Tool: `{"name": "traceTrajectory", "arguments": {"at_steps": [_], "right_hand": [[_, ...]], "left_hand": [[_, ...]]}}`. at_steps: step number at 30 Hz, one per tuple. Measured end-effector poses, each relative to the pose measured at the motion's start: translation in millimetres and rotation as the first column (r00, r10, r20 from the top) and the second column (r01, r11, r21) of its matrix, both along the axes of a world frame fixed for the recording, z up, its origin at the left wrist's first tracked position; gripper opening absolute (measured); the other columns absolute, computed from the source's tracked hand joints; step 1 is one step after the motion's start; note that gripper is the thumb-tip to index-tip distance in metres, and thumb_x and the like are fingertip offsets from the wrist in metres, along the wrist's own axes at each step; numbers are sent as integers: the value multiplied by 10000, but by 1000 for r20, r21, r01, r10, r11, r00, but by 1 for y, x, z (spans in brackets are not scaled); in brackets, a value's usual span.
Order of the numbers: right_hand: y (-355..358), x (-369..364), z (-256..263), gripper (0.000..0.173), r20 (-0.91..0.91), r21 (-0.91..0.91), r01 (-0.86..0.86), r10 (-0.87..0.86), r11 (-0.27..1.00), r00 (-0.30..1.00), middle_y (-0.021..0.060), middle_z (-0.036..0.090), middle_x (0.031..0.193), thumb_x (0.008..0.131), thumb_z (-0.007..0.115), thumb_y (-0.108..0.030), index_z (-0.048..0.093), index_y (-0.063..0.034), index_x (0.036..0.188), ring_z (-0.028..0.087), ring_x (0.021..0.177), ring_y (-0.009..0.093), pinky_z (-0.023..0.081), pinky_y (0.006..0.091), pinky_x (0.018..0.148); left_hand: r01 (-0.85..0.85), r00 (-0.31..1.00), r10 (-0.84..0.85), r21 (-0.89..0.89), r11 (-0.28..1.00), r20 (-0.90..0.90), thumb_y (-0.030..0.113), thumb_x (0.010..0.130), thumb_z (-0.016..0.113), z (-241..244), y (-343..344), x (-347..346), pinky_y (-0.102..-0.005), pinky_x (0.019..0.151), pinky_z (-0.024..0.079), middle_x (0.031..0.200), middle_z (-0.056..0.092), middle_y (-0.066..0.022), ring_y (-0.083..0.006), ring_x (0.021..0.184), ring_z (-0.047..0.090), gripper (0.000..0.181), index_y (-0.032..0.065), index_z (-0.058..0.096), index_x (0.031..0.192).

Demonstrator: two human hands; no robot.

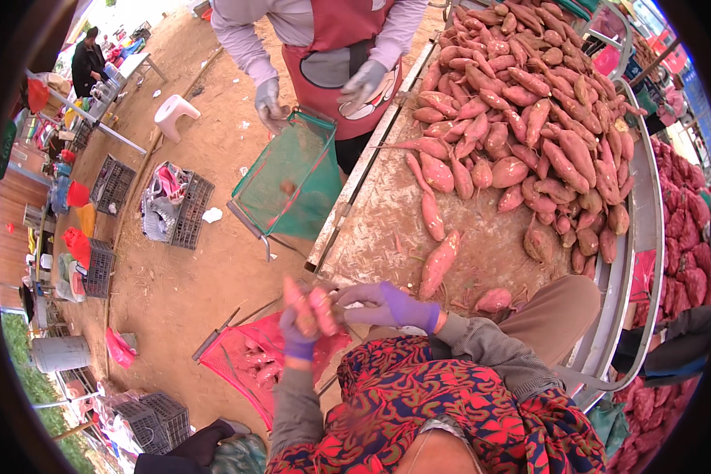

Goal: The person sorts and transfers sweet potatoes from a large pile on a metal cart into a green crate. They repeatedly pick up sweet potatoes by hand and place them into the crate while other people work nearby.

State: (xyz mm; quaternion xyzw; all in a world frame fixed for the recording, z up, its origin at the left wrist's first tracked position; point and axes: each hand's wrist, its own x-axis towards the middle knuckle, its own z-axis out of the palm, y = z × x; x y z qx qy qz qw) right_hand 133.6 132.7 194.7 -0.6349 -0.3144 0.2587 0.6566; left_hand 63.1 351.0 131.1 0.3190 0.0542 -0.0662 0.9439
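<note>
Purple-gloved, my left hand (298, 339) grips reddish sweet potatoes (322, 310) above a red mesh bag (237, 361). The potatoes are slightly blurred. My right hand (385, 305), in a matching glove, reaches across from the right with its fingertips close to them; whether it grips one I cannot tell. More sweet potatoes (266, 373) lie inside the bag, whose mouth is held wide by a metal frame (213, 339). Beside my right hand, a large sweet potato (440, 263) and a shorter sweet potato (493, 300) rest on the soil-covered metal bed (373, 237).
A heap of sweet potatoes (527, 106) covers the bed's far part, bordered by a metal rail (657, 266). Opposite, a person in grey gloves (361, 86) stands at a green mesh bag (296, 172). Plastic crates (192, 210) and a pink stool (175, 115) stand on the dirt ground.
</note>
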Motion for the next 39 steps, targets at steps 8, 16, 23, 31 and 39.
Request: {"name": "traceTrajectory", "arguments": {"at_steps": [8, 16, 23, 31, 39], "right_hand": [[-65, 13, -59, 470, -31, -659, 72, -123, 749, 992, 167, 685, 942, 822, 633, -479, 693, -48, 1000, 654, 912, 318, 497, 385, 807], [-202, -14, -138, 460, 60, -859, 466, -861, 213, 505, 161, 703, 827, 766, 638, -417, 696, -13, 979, 689, 813, 302, 525, 381, 737], [-258, -61, -162, 619, 296, -839, 454, -952, -299, -81, 210, 682, 860, 747, 654, -428, 568, 16, 1170, 675, 836, 346, 520, 407, 758], [-240, -86, -223, 835, 520, -646, 585, -843, -491, -134, 230, 336, 1402, 595, 797, -273, 436, -77, 1322, 397, 1274, 426, 408, 460, 1014], [-278, -70, -218, 854, 323, -683, 645, -934, -342, -154, 217, 501, 1281, 562, 790, -175, 455, -7, 1330, 487, 1215, 358, 422, 412, 1009]], "left_hand": [[49, 753, 383, 627, 777, -534, 310, 765, 702, -6, 181, -182, -423, 744, 551, 1058, 627, -172, -313, 918, 644, 576, 15, 524, 1226], [704, 680, 586, 615, -355, -440, 347, 723, 725, -81, 206, -230, -418, 652, 513, 825, 682, -218, -329, 708, 666, 422, -32, 666, 900], [245, 967, 1, 936, -253, -253, 237, 794, 723, -23, 20, 15, -296, 624, 488, 718, 663, -97, -132, 670, 606, 321, -23, 669, 974], [215, 753, -567, 939, -267, -334, 361, 675, 789, -97, -241, 111, -444, 824, 512, 1215, 566, -276, -393, 980, 626, 889, 1, 394, 1385], [355, 743, -500, 895, -269, -445, 377, 673, 763, -138, -272, 115, -395, 831, 499, 1125, 619, -230, -346, 1018, 620, 797, -7, 481, 1312]]}}
